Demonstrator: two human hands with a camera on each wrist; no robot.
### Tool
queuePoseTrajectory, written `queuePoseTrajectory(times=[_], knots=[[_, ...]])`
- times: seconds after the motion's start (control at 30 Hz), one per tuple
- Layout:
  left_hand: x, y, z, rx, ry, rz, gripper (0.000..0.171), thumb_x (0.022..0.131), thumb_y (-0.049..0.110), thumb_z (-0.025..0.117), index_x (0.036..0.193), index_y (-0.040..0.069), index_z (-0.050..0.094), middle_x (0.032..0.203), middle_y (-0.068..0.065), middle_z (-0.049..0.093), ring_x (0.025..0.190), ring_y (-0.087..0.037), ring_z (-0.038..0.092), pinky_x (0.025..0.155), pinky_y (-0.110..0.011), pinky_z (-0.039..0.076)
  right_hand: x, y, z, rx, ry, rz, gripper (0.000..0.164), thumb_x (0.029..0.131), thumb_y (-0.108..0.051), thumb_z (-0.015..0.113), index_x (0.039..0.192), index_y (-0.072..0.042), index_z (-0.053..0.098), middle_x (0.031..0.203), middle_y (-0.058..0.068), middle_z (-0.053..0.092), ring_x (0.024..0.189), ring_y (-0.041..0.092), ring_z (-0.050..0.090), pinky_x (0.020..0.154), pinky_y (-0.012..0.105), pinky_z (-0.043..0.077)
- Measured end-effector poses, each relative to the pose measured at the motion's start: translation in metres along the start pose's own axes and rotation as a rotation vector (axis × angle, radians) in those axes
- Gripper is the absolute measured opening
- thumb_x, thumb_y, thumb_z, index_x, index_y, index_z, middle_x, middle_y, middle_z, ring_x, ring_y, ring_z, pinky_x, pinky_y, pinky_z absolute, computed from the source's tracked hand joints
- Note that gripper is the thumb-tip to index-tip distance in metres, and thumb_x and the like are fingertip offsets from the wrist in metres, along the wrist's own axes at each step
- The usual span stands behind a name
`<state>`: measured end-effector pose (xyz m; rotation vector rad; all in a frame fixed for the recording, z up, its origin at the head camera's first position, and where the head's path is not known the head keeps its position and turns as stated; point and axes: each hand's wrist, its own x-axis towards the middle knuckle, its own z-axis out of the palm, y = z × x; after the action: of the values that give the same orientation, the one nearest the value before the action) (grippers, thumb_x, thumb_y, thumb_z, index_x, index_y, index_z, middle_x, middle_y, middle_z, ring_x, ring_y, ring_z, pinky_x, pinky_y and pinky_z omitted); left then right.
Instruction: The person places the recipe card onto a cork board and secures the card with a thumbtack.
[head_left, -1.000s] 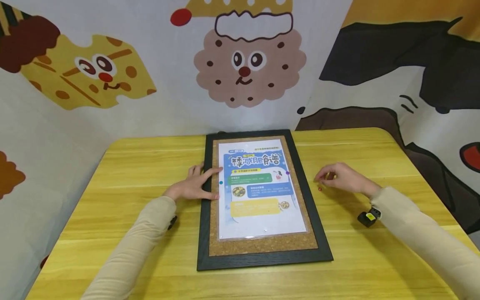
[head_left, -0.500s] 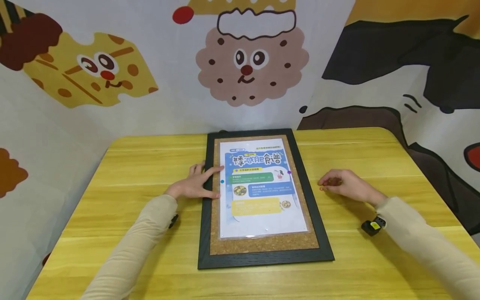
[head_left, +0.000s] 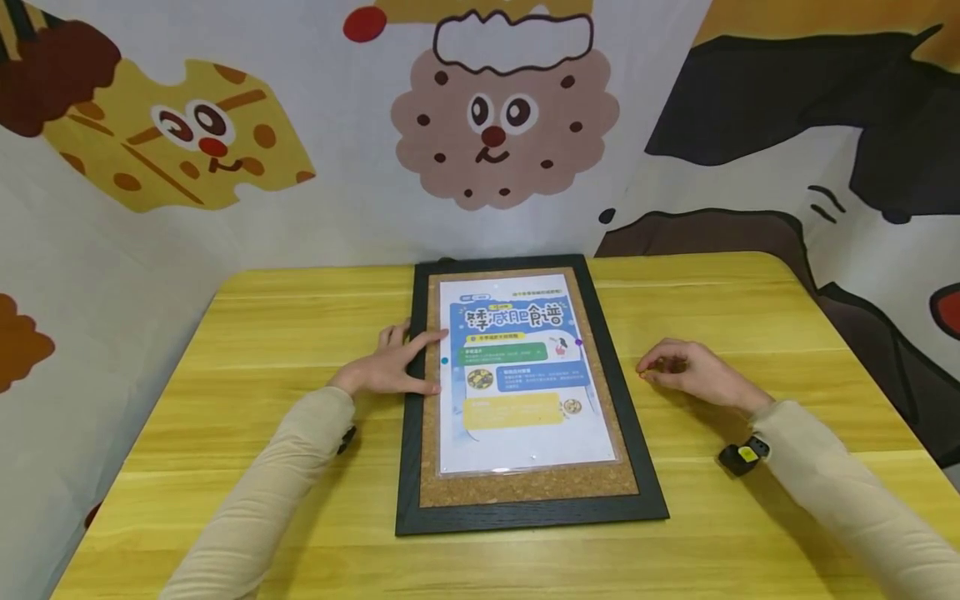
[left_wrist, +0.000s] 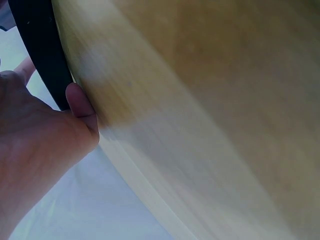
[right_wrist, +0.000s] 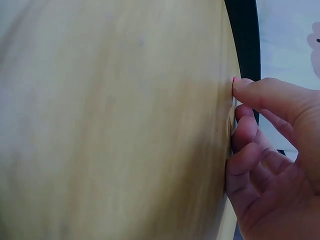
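A black-framed cork board (head_left: 525, 492) lies on the table with a laminated poster (head_left: 517, 450) on it. Teal (head_left: 445, 361) and purple push pins (head_left: 578, 342) sit at the poster's left and right edges. My left hand (head_left: 382, 367) rests over the board's left frame, thumb and index finger straight and reaching the poster's edge, the other fingers outside the frame. To the right of the board, my right hand (head_left: 693, 371) is low at the table, its thumb and fingertips pinching a small red push pin (right_wrist: 235, 79), mostly hidden by the thumb.
The yellow wood-grain table (head_left: 285, 325) extends on both sides of the board. Behind it hangs a white cloth wall (head_left: 337, 217) printed with cartoon food. A black wrist device (head_left: 742, 456) hangs under the right wrist.
The red push pin lay on the table just below my right fingertips a second ago. The fingers have come down and closed on it. My left hand stays on the board's edge.
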<state>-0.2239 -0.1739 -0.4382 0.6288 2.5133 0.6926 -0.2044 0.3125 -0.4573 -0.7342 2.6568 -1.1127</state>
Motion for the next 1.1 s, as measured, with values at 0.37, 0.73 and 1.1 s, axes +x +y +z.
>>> queuePoseTrajectory(times=[0.37, 0.73, 1.1], knots=[[-0.0001, 0.0012, 0.0002, -0.004, -0.001, -0.005, 0.09, 0.085, 0.049, 0.07, 0.155, 0.026, 0.019, 0.154, -0.029, -0.012, 0.139, -0.047, -0.01, 0.098, -0.075, 0.017, 0.0005, -0.0022, 0.0012, 0.007, -0.001, -0.003, 0.016, 0.089, 0.0, 0.068, 0.101, -0.01, 0.071, 0.101, 0.003, 0.065, 0.078, 0.015, 0.053, 0.064, 0.024, 0.045], [0.0003, 0.0013, 0.0006, -0.006, -0.001, -0.009, 0.09, 0.085, 0.049, 0.07, 0.155, 0.026, 0.019, 0.154, -0.029, -0.011, 0.139, -0.046, -0.011, 0.098, -0.075, 0.017, 0.003, -0.0046, 0.0012, 0.002, 0.0, 0.035, 0.014, 0.088, 0.002, 0.068, 0.099, -0.006, 0.069, 0.099, 0.005, 0.065, 0.076, 0.016, 0.054, 0.064, 0.025, 0.046], [-0.001, 0.0034, 0.0003, -0.007, 0.0, -0.027, 0.09, 0.084, 0.049, 0.07, 0.155, 0.027, 0.019, 0.154, -0.03, -0.01, 0.139, -0.047, -0.008, 0.098, -0.075, 0.017, 0.0089, -0.0087, -0.0001, 0.093, 0.006, 0.035, 0.013, 0.087, 0.007, 0.066, 0.097, -0.002, 0.063, 0.098, 0.009, 0.067, 0.087, 0.022, 0.064, 0.072, 0.025, 0.053]])
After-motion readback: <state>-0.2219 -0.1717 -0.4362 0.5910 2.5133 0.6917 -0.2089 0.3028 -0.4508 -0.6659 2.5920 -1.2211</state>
